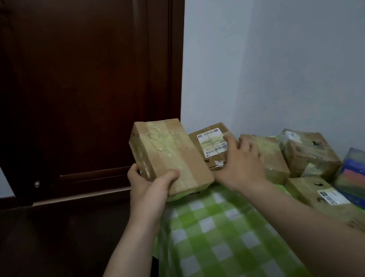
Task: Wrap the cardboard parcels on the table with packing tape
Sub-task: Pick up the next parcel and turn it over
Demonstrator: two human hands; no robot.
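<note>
Above the checked cloth [219, 241], left fingers [134, 171] clasp a taped parcel [166, 151]; right fingers [249, 148] spread over a blurred-label parcel [211, 141].

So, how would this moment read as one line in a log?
left hand: holds taped parcel | right hand: open, over labelled parcel | below: green checked cloth

Dim, flat indoor light; the door [65, 85] goes nearly black. Right of it, edges bend and parcels look perhaps motion-blurred.
</note>
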